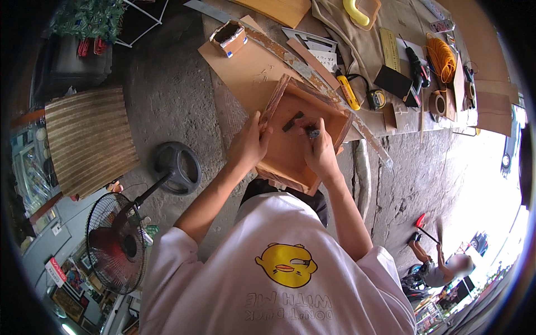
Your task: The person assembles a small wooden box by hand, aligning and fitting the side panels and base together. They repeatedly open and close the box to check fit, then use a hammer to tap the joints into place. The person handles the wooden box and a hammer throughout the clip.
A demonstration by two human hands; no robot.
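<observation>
A shallow open wooden box (283,146), brown with darker edges, is held tilted in front of my body by the table's near edge. My left hand (249,142) is closed round its left wall, thumb over the rim. Inside the box my right hand (319,151) grips a small brush-like tool (292,121) with a dark, flat head. That head lies against or just above the box's floor; I cannot tell which. The fingers hide most of its handle.
A worktable ahead carries a cardboard carton (228,39), a long metal straightedge (312,75), a yellow utility knife (348,92), a tape measure (376,99), a drill (416,64) and an orange cord (441,57). A fan (116,243) stands at left. Another person (441,272) is at lower right.
</observation>
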